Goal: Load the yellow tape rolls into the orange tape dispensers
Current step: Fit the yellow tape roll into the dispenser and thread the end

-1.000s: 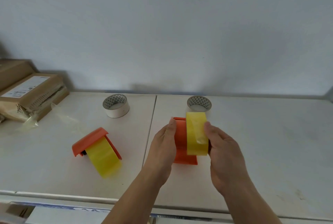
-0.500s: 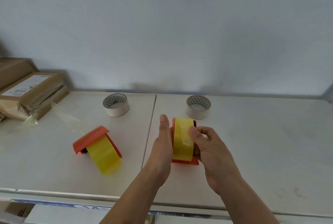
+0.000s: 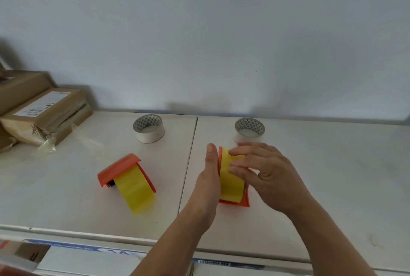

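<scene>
An orange tape dispenser (image 3: 244, 202) stands on the white table right of the centre seam, with a yellow tape roll (image 3: 230, 187) sitting in it. My left hand (image 3: 208, 178) lies flat against the dispenser's left side and holds it. My right hand (image 3: 268, 173) reaches in from the right, its blurred fingers laid across the top of the roll. The dispenser's right side is hidden behind this hand. A second orange dispenser (image 3: 119, 168) lies to the left with its own yellow roll (image 3: 136, 192) in it, untouched.
Two white tape rolls stand at the back, one (image 3: 149, 130) left of the seam and one (image 3: 249, 130) just behind my right hand. Cardboard boxes (image 3: 44, 116) are stacked at the far left, with crumpled clear plastic (image 3: 88, 142) beside them. The table's front edge (image 3: 88, 234) is near.
The yellow roll went from my right hand beside the dispenser down into it. My right fingers have shifted onto the top of the roll. My left hand stayed on the dispenser's side.
</scene>
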